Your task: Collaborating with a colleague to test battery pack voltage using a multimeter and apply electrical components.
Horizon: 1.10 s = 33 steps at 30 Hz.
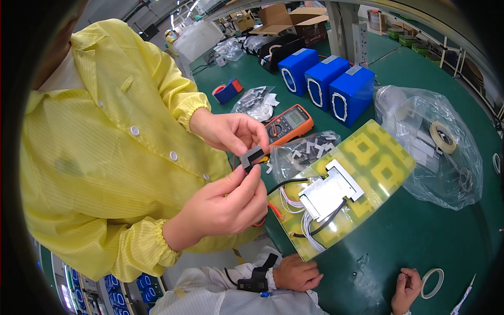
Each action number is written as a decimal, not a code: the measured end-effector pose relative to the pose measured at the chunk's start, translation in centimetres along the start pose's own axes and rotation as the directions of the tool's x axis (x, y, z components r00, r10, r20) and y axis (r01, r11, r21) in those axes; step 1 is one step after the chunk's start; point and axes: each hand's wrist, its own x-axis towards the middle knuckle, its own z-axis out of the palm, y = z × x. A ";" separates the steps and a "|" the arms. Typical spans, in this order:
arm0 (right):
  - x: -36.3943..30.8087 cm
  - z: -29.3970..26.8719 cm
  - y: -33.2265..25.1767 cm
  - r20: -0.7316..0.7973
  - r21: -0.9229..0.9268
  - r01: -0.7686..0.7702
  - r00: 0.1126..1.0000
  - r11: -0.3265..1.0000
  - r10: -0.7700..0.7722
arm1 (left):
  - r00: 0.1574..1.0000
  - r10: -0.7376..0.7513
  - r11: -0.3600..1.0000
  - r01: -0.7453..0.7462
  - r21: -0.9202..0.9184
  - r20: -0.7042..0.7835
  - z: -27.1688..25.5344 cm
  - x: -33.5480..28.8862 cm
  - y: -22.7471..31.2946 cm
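Bag (462,173) holds tape roll (442,137); right hand (407,286) beside tape ring (433,281).

We see only part of the small dark piece (252,156); a co-worker's fingers (247,137) cover its ends. Our left hand (296,273) lies fisted, palm hidden; whether it holds anything we cannot tell. Our right hand (407,290) is cut by the lower edge. The contents of the clear bag (446,157) blur behind plastic. Wires (310,231) vanish under the white module (331,194).
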 end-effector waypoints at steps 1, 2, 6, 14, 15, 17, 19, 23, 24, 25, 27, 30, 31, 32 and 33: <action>0.0 0.0 0.0 -0.001 0.005 -0.001 1.000 1.000 0.001 | 1.000 0.000 1.000 0.000 0.001 0.001 -0.1 0.0 0.0; 0.0 0.0 0.0 -0.001 0.005 -0.001 1.000 1.000 0.001 | 1.000 0.003 1.000 -0.003 0.006 0.004 -0.1 0.0 0.0; -0.1 0.5 1.0 -0.033 0.084 -0.008 0.999 0.996 0.011 | 1.000 0.013 1.000 -0.012 -0.013 0.005 0.0 0.5 0.0; 0.2 1.3 0.9 -0.074 0.185 0.011 0.997 0.983 0.003 | 1.000 -0.001 1.000 0.001 -0.020 0.024 -0.3 0.2 -0.2; 0.1 1.3 0.9 -0.080 0.174 0.024 0.997 0.985 -0.010 | 1.000 -0.002 1.000 0.002 -0.025 0.026 -0.1 0.2 -0.3; 0.0 1.1 0.9 -0.080 0.167 0.017 0.997 0.986 -0.003 | 1.000 0.017 0.999 -0.016 -0.032 0.014 0.0 0.3 -0.3; 0.0 1.1 0.8 -0.079 0.163 0.011 0.997 0.986 0.002 | 1.000 0.010 0.999 -0.010 -0.031 0.012 0.0 0.2 -0.3; 0.1 1.2 0.6 -0.078 0.197 0.011 0.997 0.980 0.005 | 1.000 0.013 1.000 -0.013 -0.021 0.010 -0.3 0.0 -0.2; 0.0 1.1 0.7 -0.071 0.183 0.015 0.998 0.983 -0.002 | 1.000 0.025 0.999 -0.025 -0.020 -0.004 -0.2 0.1 -0.3; -0.1 1.0 0.9 -0.068 0.190 0.020 0.998 0.982 -0.007 | 1.000 0.024 1.000 -0.024 -0.010 -0.004 -0.2 0.2 -0.3; -0.3 0.8 1.9 -0.025 0.169 0.005 1.000 0.986 -0.001 | 1.000 0.020 1.000 -0.020 -0.001 -0.012 -0.1 0.2 -0.2; -0.4 1.0 3.5 -0.033 0.203 -0.034 0.999 0.979 0.041 | 1.000 0.005 1.000 -0.005 0.019 0.000 0.3 0.2 -0.2; -0.4 0.8 3.1 -0.042 0.195 -0.009 0.999 0.981 0.018 | 1.000 0.002 1.000 -0.002 0.018 -0.007 0.1 0.1 -0.2; -0.5 0.8 2.8 -0.047 0.189 0.004 0.999 0.982 0.005 | 1.000 0.003 1.000 -0.003 0.025 0.000 -0.1 0.1 0.0; -0.6 0.8 2.6 -0.063 0.183 0.019 0.998 0.983 -0.007 | 1.000 0.008 1.000 -0.008 0.025 -0.014 -0.4 0.1 -0.1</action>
